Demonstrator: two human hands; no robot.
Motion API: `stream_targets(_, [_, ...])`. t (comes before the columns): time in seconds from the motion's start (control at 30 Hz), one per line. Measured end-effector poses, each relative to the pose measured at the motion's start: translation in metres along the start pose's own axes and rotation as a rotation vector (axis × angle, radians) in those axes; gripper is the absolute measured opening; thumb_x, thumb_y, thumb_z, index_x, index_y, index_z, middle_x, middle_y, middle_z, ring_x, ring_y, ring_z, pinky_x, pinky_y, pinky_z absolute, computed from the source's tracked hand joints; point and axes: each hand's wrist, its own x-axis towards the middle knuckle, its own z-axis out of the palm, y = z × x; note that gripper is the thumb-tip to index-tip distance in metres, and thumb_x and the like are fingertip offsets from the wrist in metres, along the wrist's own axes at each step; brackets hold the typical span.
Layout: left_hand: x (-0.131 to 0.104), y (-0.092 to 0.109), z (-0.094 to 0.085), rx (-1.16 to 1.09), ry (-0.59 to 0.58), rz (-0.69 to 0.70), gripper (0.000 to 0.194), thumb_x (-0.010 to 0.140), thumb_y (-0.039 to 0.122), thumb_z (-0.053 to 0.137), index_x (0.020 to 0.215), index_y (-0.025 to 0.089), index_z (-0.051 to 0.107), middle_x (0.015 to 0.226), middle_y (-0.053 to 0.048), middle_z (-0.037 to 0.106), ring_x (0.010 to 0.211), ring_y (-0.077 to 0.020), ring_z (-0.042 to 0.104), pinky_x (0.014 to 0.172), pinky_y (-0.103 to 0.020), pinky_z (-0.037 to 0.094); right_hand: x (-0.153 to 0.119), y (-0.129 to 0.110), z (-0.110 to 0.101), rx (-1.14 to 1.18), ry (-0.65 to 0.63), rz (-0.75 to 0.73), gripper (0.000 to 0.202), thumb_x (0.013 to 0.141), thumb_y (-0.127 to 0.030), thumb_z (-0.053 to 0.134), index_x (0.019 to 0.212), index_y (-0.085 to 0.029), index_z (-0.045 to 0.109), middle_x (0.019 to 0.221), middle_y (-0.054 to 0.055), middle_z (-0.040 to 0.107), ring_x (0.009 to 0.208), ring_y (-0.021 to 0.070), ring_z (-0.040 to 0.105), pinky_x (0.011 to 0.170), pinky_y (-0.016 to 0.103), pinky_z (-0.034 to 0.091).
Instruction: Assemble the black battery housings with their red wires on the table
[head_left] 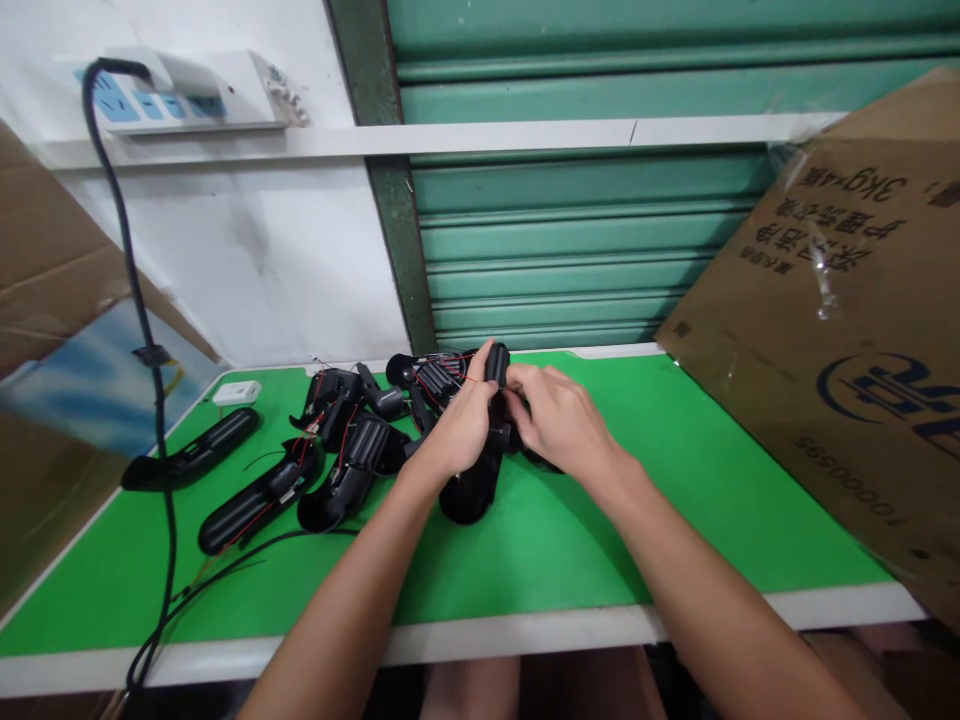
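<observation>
My left hand (466,425) is closed around a black plastic housing (496,364), whose rounded end shows above the thumb. My right hand (562,415) pinches at the housing's right side; its fingertips are bent inward, and what lies between them is too small to make out. Below both hands, a black curved shell (472,492) rests on the green table. To their left lie several similar black housings (360,450) with thin red wires (345,440), some showing ribbed inner parts. One longer black housing (259,505) points toward the front left.
A black cable (127,240) runs from the wall power strip (187,95) down across the green table (675,500). One black housing (202,450) and a small white block (237,393) lie at the left. Cardboard boxes (832,330) stand at both sides; a green shutter (562,240) is behind.
</observation>
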Motion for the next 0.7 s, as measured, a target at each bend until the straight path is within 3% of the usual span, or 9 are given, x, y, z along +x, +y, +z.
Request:
stream_targets(0.23, [-0.007,0.009,-0.006,0.230,-0.113,0.106,0.081,0.090,0.015,0.038,0.165,0.012,0.008,0.175,-0.007,0.012,0.161,-0.0181,0.011,0.132,-0.034,0.006,-0.001,-0.003,0.001,0.048,-0.002,-0.040,0.014,0.097,-0.012,0.044,0.093,-0.024,0.051,0.076,0.003,0.067,0.067,0.0209,0.061,0.067,0.031,0.046])
stream_targets(0.33, [-0.006,0.009,-0.007,0.232,-0.123,0.136,0.082,0.090,0.017,0.041,0.165,0.011,0.006,0.175,-0.009,0.010,0.162,-0.0199,0.008,0.132,-0.036,0.006,0.000,0.001,-0.002,0.196,0.006,0.046,0.013,0.095,-0.015,0.051,0.105,-0.024,0.052,0.082,0.003,0.070,0.075,0.0217,0.066,0.072,0.032,0.051])
stream_targets(0.4, [-0.006,0.010,-0.008,0.167,-0.130,0.127,0.083,0.091,0.019,0.044,0.164,0.013,0.007,0.174,-0.010,0.014,0.160,-0.0224,0.015,0.132,-0.038,0.012,0.001,0.007,-0.006,0.343,0.071,0.164,0.030,0.091,-0.019,0.060,0.119,-0.024,0.051,0.093,0.004,0.072,0.085,0.0220,0.070,0.081,0.035,0.054])
stream_targets(0.5, [-0.006,0.013,-0.006,-0.036,-0.162,0.049,0.085,0.090,0.022,0.046,0.164,0.022,0.005,0.167,-0.012,0.031,0.148,-0.0267,0.042,0.122,-0.046,0.036,0.003,0.015,-0.011,0.489,0.200,0.324,0.051,0.086,-0.024,0.066,0.134,-0.025,0.048,0.126,0.011,0.068,0.108,0.0243,0.068,0.090,0.038,0.055])
stream_targets(0.57, [-0.006,0.013,-0.004,-0.145,-0.180,0.019,0.084,0.088,0.022,0.047,0.162,0.028,0.009,0.159,-0.010,0.043,0.136,-0.0265,0.053,0.114,-0.047,0.045,0.004,0.018,-0.011,0.622,0.148,0.371,0.060,0.086,-0.023,0.063,0.143,-0.025,0.045,0.143,0.014,0.058,0.117,0.0246,0.065,0.087,0.037,0.057])
stream_targets(0.7, [-0.005,0.008,0.000,-0.071,-0.097,0.071,0.069,0.090,0.023,0.045,0.156,0.024,0.026,0.153,-0.009,0.048,0.134,-0.0232,0.052,0.117,-0.042,0.039,0.004,0.016,-0.008,0.902,-0.059,0.419,0.068,0.089,-0.022,0.058,0.153,-0.025,0.037,0.143,0.014,0.059,0.109,0.0202,0.070,0.079,0.030,0.060])
